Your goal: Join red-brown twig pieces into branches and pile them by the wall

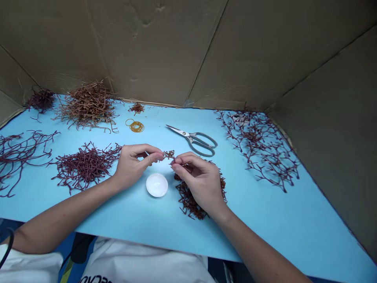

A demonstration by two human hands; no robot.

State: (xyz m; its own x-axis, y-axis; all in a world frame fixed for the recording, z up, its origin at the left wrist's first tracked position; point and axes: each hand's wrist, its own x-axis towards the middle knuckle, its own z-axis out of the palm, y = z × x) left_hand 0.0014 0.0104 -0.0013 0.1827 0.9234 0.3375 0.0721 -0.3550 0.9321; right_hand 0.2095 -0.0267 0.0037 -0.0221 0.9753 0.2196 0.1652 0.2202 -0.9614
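Between the fingertips of my two hands is a small branched brown twig piece (169, 154). My left hand (136, 163) pinches its left end. At the other side my right hand (198, 175) is closed in a pinch at the piece's right end, its fingertips partly hidden. Just below the hands stands a small white dish (157, 185) with a little clear or whitish matter in it. Under my right hand lies a pile of short reddish-brown twig pieces (191, 200), partly covered by the hand. Scissors (193, 140) with grey-green handles lie beyond, blades slightly apart.
Purple-brown twigs (85, 165) are heaped left of my left hand, with longer stems (22, 157) farther left. Behind sit a tan twig pile (90, 104), a dark clump (41, 99), yellow rubber bands (136, 126) and brown bits (137, 108). Branching twigs (265, 145) spread right. Cardboard walls (165, 51) surround the table.
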